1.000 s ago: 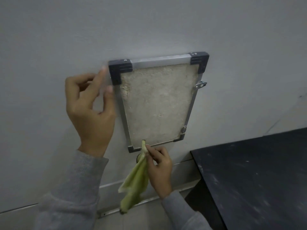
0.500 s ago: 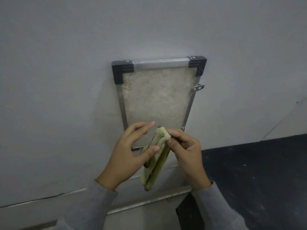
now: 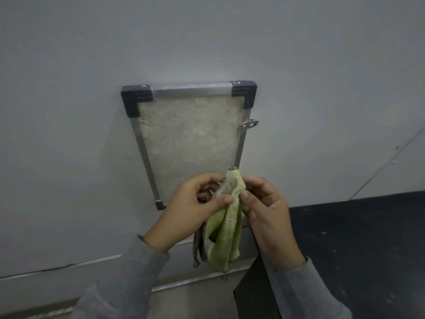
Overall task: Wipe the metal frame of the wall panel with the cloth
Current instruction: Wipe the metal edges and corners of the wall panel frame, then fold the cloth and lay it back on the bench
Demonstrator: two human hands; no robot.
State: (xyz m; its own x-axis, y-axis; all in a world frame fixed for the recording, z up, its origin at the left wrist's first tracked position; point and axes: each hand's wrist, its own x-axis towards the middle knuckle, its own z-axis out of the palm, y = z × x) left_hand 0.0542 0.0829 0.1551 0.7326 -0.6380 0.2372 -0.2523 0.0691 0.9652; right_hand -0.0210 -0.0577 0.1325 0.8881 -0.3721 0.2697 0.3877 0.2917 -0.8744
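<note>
Both hands pinch cloth [image 3: 226,217]: left hand [image 3: 186,210] thumb + fingers on upper fold, right hand [image 3: 264,208] fingertips opp side. Cloth hangs vertical, bunched, in front of panel's lower edge. Frame [image 3: 190,88] just above/behind grip; R rail nearer right hand, L rail nearer left. Likely refolding before next wipe.

A grey wall [image 3: 69,111] is carrying a panel [image 3: 190,143] with a metal frame [image 3: 147,161], black corner pieces [image 3: 135,99] at the top and a small latch [image 3: 249,123] sticking out on the right side.
</note>
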